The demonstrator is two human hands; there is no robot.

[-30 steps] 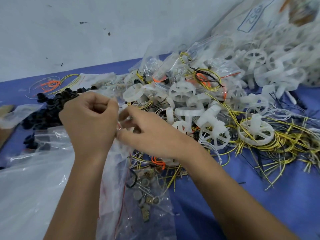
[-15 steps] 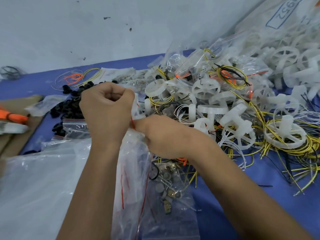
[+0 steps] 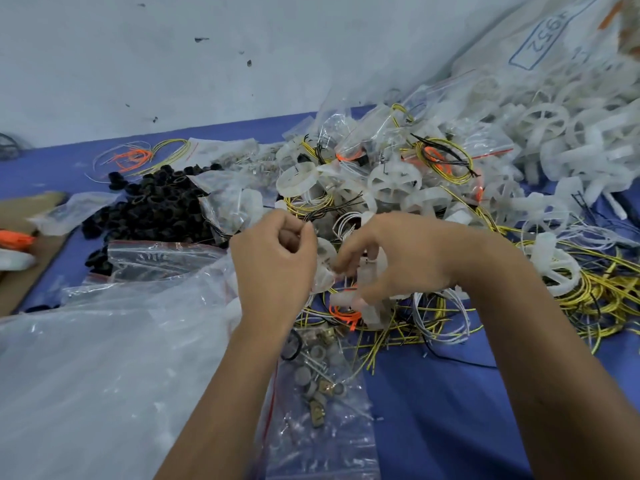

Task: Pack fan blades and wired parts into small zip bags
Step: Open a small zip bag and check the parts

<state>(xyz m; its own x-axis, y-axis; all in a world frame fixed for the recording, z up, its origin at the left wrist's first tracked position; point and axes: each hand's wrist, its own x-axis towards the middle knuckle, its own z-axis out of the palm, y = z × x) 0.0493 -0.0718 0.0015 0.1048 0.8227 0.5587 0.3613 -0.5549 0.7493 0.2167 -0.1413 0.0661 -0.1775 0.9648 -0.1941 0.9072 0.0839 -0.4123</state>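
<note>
White plastic fan blades (image 3: 393,183) and yellow, white and black wired parts (image 3: 408,327) lie heaped on the blue table (image 3: 450,410). My left hand (image 3: 273,261) is curled in a fist beside the heap and pinches the top of a small clear zip bag (image 3: 322,277), which is mostly hidden behind the hand. Just to its right, my right hand (image 3: 405,258) reaches down into the heap, fingers and thumb curled round a white fan blade (image 3: 372,268). Orange wires (image 3: 343,311) lie under that hand.
A pile of black rings (image 3: 159,209) sits at the left. A large clear plastic bag (image 3: 104,375) covers the near left. A zip bag of small metal parts (image 3: 322,393) lies under my left forearm. Packed zip bags (image 3: 446,157) and a big sack of fan blades (image 3: 554,109) stand behind.
My hands have parted. The right hand let go of the zip bag's top and moved right into the heap onto a fan blade. The left hand stays curled on the bag.
</note>
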